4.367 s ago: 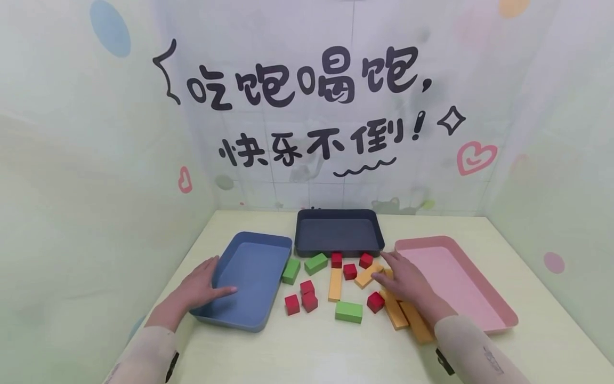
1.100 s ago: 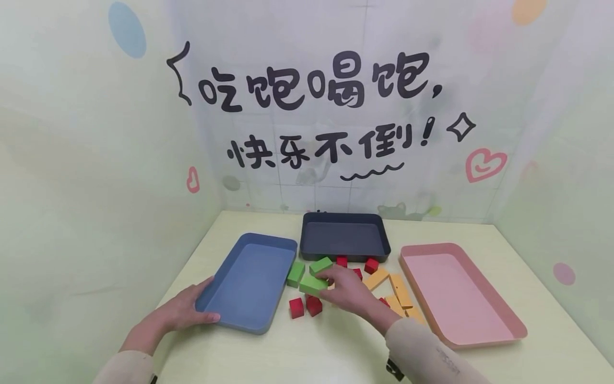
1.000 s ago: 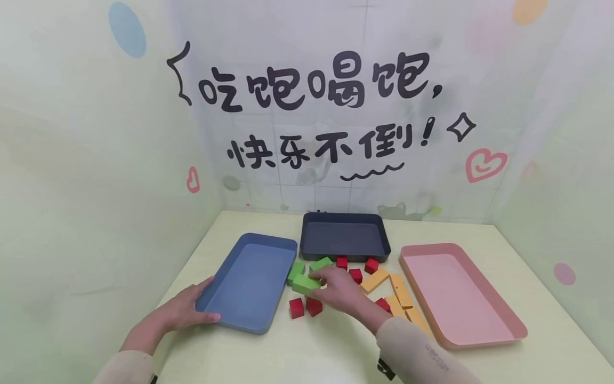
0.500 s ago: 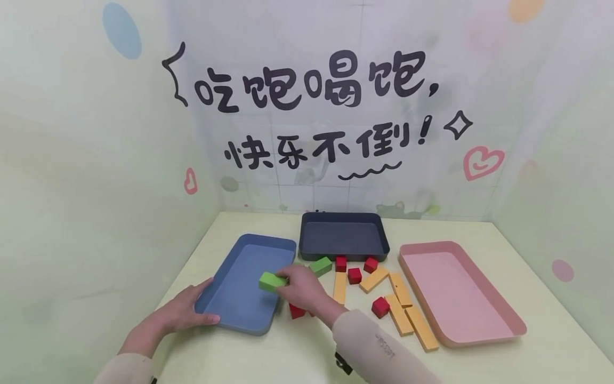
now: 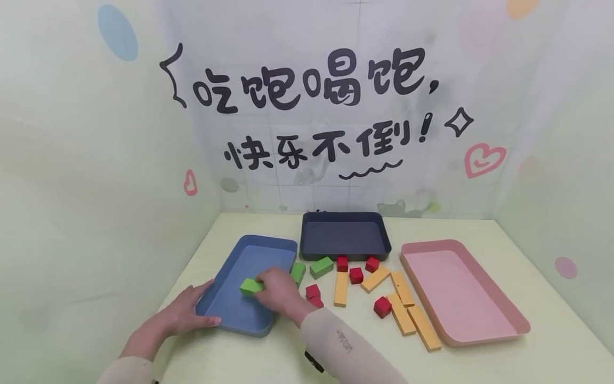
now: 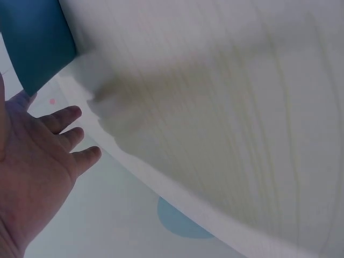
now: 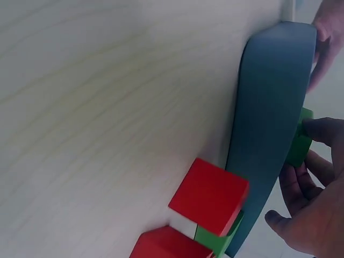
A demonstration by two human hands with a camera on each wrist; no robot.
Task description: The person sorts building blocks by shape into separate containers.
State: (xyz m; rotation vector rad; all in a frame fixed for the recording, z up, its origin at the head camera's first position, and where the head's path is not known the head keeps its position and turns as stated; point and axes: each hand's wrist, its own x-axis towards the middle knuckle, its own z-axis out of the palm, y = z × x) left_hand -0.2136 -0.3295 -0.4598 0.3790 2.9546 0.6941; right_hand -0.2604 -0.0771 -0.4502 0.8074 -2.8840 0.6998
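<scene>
My right hand (image 5: 278,292) pinches a green block (image 5: 251,287) over the blue tray (image 5: 230,314), within its rim. The right wrist view shows the same green block (image 7: 300,141) between thumb and fingers, partly behind the tray wall; whether it touches the tray floor I cannot tell. At the tray's left edge rests my left hand (image 5: 184,312), its thumb by the near corner. Its fingers (image 6: 69,114) are spread and mostly straight in the left wrist view. Two more green blocks lie right of the tray, one (image 5: 321,268) visible whole, the other (image 5: 298,273) partly hidden.
Several red cubes (image 5: 356,275) and several yellow-orange planks (image 5: 403,316) lie scattered across the middle of the table. A dark navy tray (image 5: 345,256) stands at the back. On the right is a pink tray (image 5: 518,322). Printed walls enclose the table.
My right hand has picked up the green block from among the loose pieces and carried it left over the blue tray. My left hand has stayed at that tray's edge for the past second.
</scene>
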